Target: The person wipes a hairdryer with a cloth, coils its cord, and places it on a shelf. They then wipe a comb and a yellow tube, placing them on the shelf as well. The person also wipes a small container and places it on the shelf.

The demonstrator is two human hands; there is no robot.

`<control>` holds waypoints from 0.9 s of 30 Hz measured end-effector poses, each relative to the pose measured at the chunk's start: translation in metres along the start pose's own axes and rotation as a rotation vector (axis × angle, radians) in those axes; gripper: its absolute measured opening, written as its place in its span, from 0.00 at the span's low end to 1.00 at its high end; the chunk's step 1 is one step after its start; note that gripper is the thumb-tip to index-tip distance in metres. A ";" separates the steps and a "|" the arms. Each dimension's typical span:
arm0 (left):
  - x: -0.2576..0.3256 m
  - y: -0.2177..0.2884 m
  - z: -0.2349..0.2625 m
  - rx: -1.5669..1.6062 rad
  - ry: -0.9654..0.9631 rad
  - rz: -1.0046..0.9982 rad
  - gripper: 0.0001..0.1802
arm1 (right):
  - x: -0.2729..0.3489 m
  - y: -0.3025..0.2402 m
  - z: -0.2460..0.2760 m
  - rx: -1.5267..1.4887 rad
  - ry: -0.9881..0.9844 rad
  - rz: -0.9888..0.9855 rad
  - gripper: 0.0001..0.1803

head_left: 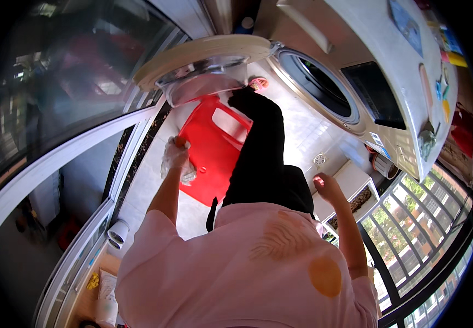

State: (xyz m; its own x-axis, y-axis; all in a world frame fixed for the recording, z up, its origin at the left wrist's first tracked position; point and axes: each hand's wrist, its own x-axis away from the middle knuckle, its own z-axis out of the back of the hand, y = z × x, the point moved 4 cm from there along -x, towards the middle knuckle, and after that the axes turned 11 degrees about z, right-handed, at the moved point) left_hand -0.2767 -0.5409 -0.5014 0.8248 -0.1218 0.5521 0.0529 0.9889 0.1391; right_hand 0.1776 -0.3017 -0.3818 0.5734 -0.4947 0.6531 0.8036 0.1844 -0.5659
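My left hand, in what looks like a loose translucent plastic glove, is closed at the left edge of a red plastic seat. That seat has a rounded cut-out and a small hole; whether it is a stool or a chair I cannot tell. My right hand is bare and held out to the right, fingers curled, with nothing seen in it. My black-trousered leg covers the seat's right side. Beyond the seat, the round door of a front-loading washing machine hangs open.
Sliding glass doors run along the left. On the right are a white planter box, a pot and a barred balcony railing. A round floor drain lies in the tiled floor. Several small items lie on top of the machine.
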 end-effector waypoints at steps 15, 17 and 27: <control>-0.025 -0.007 -0.113 -0.262 -0.414 -0.141 0.22 | 0.041 0.014 -0.002 -0.181 0.261 -0.222 0.08; -0.027 0.008 -0.110 -0.283 -0.462 -0.108 0.23 | 0.048 0.023 -0.020 -0.200 0.235 -0.267 0.10; -0.004 0.020 -0.077 0.147 -0.712 -0.052 0.09 | 0.056 0.029 -0.019 -0.284 0.460 -0.150 0.09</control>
State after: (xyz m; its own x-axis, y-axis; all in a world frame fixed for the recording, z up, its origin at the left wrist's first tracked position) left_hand -0.2358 -0.5135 -0.5646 0.2547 -0.2440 0.9357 -0.0354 0.9646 0.2612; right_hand 0.2304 -0.3403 -0.3714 0.2760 -0.8294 0.4858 0.7603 -0.1208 -0.6383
